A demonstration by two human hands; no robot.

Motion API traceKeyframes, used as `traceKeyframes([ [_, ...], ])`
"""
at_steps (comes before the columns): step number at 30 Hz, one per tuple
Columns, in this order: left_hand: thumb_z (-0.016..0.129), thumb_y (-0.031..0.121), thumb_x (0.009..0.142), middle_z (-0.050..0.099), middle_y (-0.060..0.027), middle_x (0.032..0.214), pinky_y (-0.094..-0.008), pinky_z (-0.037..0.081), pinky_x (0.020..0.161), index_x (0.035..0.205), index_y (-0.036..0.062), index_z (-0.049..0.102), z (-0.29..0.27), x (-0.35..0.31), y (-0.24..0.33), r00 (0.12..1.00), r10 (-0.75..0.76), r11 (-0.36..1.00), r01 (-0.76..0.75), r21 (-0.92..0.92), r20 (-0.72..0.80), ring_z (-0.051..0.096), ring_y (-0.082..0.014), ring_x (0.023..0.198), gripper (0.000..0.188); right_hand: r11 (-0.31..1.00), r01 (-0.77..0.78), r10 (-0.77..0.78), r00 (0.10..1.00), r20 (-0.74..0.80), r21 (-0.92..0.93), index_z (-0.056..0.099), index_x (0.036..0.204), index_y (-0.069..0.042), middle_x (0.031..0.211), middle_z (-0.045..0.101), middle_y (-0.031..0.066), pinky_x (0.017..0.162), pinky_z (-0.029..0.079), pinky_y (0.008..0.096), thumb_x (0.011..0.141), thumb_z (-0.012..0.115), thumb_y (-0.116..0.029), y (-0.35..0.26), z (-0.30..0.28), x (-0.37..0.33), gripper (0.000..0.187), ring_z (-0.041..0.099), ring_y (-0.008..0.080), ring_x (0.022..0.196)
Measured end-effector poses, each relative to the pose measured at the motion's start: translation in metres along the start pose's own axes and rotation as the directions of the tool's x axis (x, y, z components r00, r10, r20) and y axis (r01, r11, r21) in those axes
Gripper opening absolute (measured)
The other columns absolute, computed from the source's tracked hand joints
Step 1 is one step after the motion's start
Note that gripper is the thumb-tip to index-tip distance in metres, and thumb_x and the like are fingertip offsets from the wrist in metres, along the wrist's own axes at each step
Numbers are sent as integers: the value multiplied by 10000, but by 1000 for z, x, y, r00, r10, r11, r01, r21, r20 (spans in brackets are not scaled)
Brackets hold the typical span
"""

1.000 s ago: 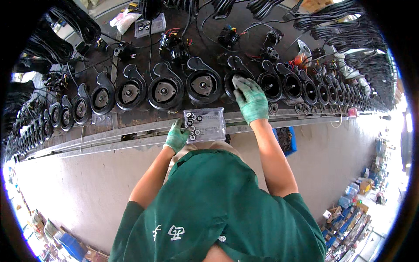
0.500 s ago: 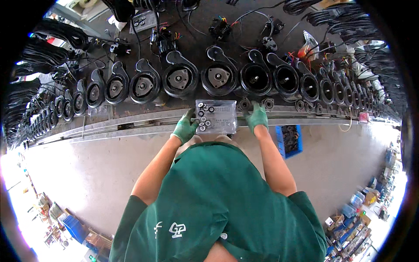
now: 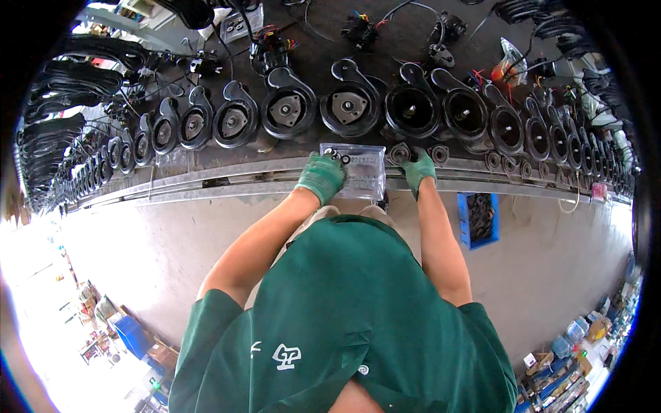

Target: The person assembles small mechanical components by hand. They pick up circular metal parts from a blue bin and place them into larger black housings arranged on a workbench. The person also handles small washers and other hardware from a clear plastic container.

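A clear plastic tray point(image 3: 368, 172) lies at the bench's front edge, with small black-and-silver ring parts point(image 3: 345, 160) in its far left corner. My green-gloved left hand point(image 3: 322, 177) covers the left side of the tray, its fingertips among the rings. Those fingers are partly hidden, so I cannot see whether one is pinched. Right of the tray, my gloved right hand point(image 3: 418, 172) is closed, with a small dark thing at its fingertips that I cannot make out. A round grey metal flange point(image 3: 398, 154) lies beside its fingers.
Black round housings point(image 3: 350, 107) line the bench; those on the left hold metal plates, several on the right show bare shafts. More flanges point(image 3: 438, 154) lie along the front rail. Wired parts point(image 3: 361, 31) lie behind. A blue crate point(image 3: 479, 220) of dark pieces sits below.
My left hand has moved from the tray's left edge onto the rings, covering most of them. My right hand stays by the flanges, its fingers now drawn together. The whole view has shifted slightly.
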State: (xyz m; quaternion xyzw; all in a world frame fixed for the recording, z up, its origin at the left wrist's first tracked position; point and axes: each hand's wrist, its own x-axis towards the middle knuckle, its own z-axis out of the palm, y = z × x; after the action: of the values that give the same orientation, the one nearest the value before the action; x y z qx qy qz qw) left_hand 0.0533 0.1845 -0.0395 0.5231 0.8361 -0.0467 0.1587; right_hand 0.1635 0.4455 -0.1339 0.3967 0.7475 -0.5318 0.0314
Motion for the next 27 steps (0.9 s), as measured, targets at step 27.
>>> traceKeyframes([
  [27, 681, 194, 815, 606, -157, 1113, -489, 504, 828, 1211, 151, 676, -54, 1, 56, 930, -2, 972, -84, -218, -368, 587, -362, 996, 399, 491, -273, -39, 942, 334, 827, 597, 1282, 28, 1175, 678, 131, 918, 573, 377, 973, 682, -204, -80, 2, -130, 396, 679, 256, 1020],
])
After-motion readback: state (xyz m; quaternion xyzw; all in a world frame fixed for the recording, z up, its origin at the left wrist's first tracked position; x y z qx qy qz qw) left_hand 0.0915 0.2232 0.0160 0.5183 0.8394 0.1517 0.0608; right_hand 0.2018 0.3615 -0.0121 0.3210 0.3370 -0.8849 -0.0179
